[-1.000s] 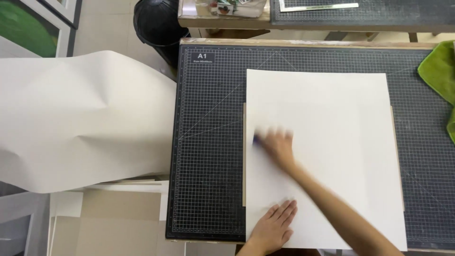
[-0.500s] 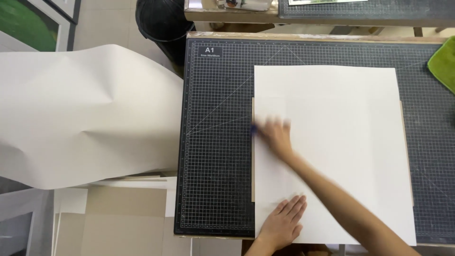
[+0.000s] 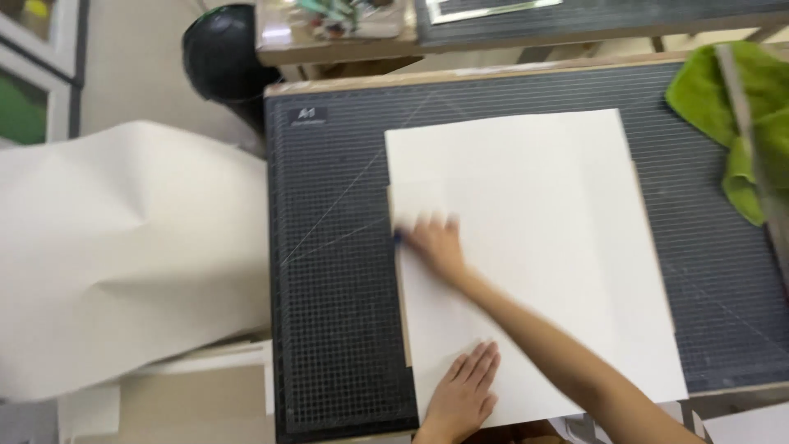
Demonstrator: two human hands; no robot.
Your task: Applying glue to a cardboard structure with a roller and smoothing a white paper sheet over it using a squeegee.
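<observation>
On cutting mat [image 3: 329, 271], white sheet [image 3: 534, 247] under both hands, right hand [image 3: 436, 247], left hand [image 3: 464, 395]

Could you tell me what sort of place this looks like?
Probably a framing or paper-craft workshop: a gridded cutting mat covers the bench, a large white sheet lies on it over a board, and more big paper drapes nearby.

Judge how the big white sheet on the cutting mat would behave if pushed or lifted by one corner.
The white sheet lies thin and flat, so it would probably droop if lifted. It looks light and might slide on the cutting mat; the left hand presses it flat near the bottom edge. The right hand works its left edge, which would likely crease easily.
</observation>
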